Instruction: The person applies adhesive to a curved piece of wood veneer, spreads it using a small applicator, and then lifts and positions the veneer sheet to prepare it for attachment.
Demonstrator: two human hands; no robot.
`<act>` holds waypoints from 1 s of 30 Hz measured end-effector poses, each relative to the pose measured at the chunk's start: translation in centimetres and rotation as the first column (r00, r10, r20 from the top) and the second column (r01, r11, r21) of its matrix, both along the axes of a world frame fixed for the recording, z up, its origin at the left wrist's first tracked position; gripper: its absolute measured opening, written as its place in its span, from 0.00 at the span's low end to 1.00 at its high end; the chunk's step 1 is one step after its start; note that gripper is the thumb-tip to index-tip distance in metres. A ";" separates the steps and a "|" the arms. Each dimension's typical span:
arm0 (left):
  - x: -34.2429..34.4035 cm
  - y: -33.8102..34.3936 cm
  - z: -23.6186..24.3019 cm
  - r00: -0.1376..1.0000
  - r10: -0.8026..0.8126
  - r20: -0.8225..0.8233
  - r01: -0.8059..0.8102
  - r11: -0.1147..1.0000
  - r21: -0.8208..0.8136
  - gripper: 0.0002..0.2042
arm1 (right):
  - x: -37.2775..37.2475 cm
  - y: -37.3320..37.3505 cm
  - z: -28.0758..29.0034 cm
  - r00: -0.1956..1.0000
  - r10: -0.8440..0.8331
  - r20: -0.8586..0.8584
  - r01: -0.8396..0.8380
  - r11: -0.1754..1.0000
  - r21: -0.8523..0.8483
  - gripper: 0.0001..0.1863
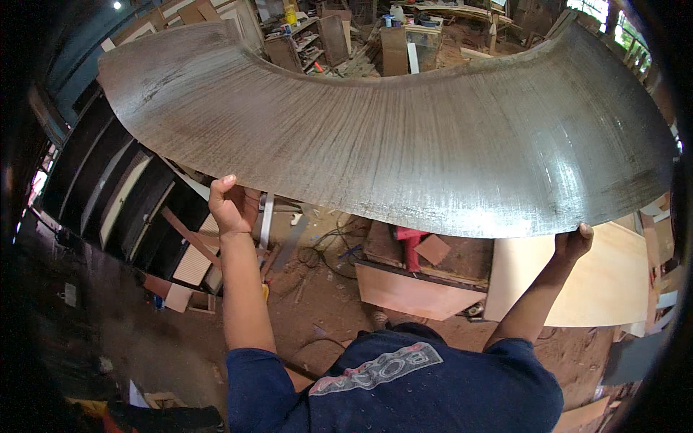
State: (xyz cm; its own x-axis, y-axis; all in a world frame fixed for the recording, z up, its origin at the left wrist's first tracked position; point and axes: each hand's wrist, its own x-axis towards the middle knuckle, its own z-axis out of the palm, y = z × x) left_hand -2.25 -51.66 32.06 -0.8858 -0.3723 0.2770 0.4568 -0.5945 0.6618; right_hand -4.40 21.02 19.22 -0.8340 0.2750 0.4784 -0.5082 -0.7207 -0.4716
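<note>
A long, wide sheet (346, 137) with a grey-brown wood-like grain stretches across the view, raised before me and appearing curved. Light glares off its right part. My left hand (232, 204) grips the near edge left of the middle, thumb on top and the other fingers mostly hidden beneath. Farther right, my right hand (574, 241) is closed on the same edge, its fingers largely out of sight under the sheet. Both arms reach forward and apart.
Below the sheet stands a bench (426, 263) with a red tool (411, 249) on it. Pale boards (570, 278) lie to the right. A black slatted cabinet-like piece (108, 173) is at left. Cables (325, 249) trail over the dirt floor. Cluttered shelves (299, 47) stand behind.
</note>
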 end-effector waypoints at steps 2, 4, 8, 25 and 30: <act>-1.7 -2.3 0.5 0.997 0.069 -0.021 -0.070 0.997 -0.030 0.27 | -2.7 -2.4 0.5 1.000 0.012 -0.018 -0.013 1.000 -0.010 0.42; -3.7 -5.3 1.3 0.995 0.095 -0.014 -0.095 0.995 -0.021 0.27 | -5.8 -3.9 0.9 0.998 0.046 -0.049 -0.045 0.999 0.005 0.41; -7.3 -8.5 2.8 0.995 0.095 -0.041 -0.095 0.995 0.018 0.24 | -10.4 -6.7 1.9 0.996 0.064 -0.062 -0.066 0.998 -0.021 0.39; -28.8 -33.8 7.7 0.950 -0.212 -0.230 0.223 0.975 0.020 0.23 | -20.4 -28.1 11.5 0.972 0.168 -0.164 -0.165 0.986 0.031 0.23; -31.7 -37.5 7.5 0.998 -0.026 -0.058 0.025 1.000 -0.010 0.05 | -21.0 -36.1 10.1 0.982 -0.121 -0.144 0.118 0.993 -0.030 0.30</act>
State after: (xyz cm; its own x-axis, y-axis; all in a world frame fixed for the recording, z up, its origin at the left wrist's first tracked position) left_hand -33.99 -89.13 39.56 -0.8774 -0.3467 0.3315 0.4792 -0.6002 0.6405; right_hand -25.39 -15.04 29.27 -0.7163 0.3803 0.5851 -0.6535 -0.6595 -0.3715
